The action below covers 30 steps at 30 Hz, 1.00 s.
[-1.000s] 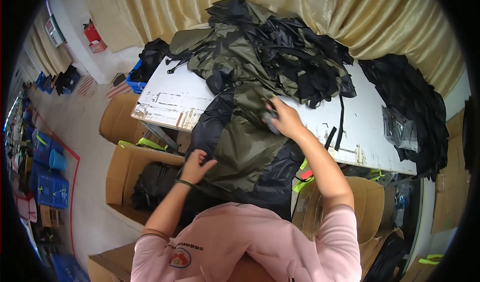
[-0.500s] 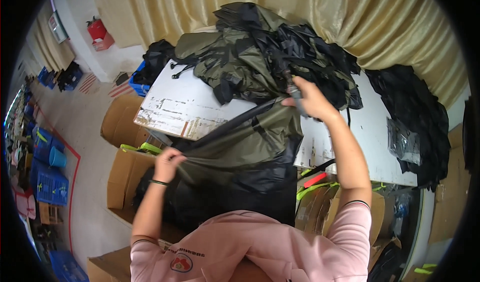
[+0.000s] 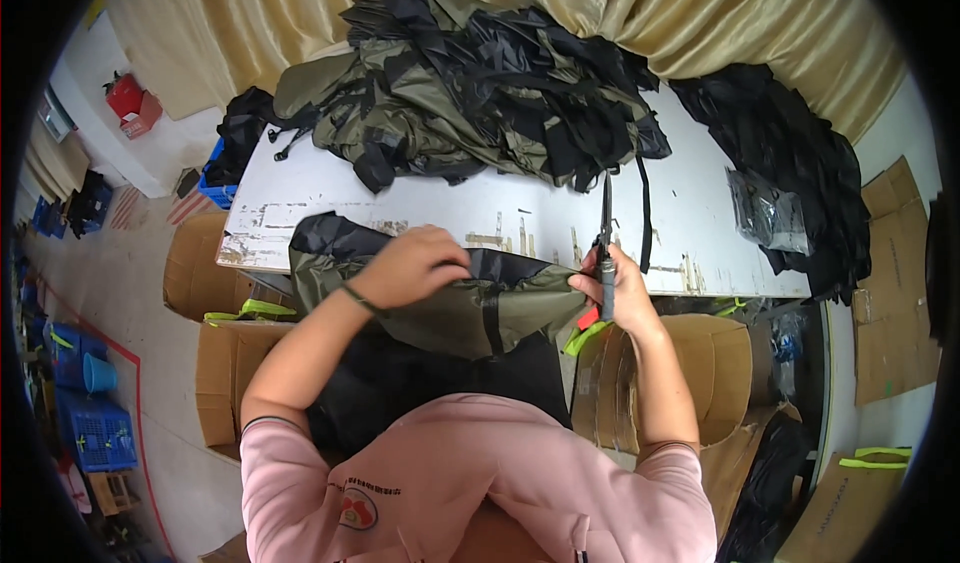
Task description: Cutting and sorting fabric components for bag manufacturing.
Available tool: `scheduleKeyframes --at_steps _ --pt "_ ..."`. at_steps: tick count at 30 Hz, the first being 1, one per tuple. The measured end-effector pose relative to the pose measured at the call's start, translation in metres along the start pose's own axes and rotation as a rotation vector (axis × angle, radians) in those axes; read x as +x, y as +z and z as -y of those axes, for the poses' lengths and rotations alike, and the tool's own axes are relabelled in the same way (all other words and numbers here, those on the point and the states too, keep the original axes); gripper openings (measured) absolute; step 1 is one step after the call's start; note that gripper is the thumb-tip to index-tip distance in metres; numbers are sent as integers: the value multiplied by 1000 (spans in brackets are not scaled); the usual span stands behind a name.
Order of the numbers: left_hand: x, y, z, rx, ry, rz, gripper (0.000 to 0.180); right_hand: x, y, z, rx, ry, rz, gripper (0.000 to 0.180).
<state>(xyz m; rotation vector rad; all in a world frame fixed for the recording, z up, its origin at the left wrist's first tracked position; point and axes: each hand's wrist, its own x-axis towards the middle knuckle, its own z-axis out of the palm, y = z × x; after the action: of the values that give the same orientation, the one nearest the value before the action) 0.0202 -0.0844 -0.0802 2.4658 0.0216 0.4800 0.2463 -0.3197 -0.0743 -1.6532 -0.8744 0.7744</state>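
A large olive-green and black fabric piece, like a coated bag or cover, hangs over the near edge of the white table and down in front of me. My left hand is closed at its black upper edge, fingers curled over the cloth. My right hand grips a pair of scissors, with the dark blades pointing away from me over the table. The thumb of that hand also presses the fabric's right corner. Part of the left fingers' hold is hidden behind the hand.
A heap of olive and black fabric pieces lies at the back of the white table. Black cloth and a clear plastic bag lie at right. Cardboard boxes stand beneath; blue crates are at far left.
The fabric's upper edge has turned from slanting to roughly level. My left hand has moved right and up along it. My right hand has come down nearer me with the scissors.
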Motion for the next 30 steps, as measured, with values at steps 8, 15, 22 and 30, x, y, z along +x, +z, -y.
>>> scheduleKeyframes --at_steps 8,15,22,30 --pt "-3 97 42 327 32 294 19 -14 -15 -21 63 -3 -137 29" --pt "2 95 35 -57 -63 59 12 -19 -35 -41 84 71 -178 28" --pt "11 44 45 -659 -271 -232 10 -26 -50 -49 -34 112 -239 27" --pt "-1 27 40 -734 -297 -111 12 11 -8 4 -304 -300 -27 41"
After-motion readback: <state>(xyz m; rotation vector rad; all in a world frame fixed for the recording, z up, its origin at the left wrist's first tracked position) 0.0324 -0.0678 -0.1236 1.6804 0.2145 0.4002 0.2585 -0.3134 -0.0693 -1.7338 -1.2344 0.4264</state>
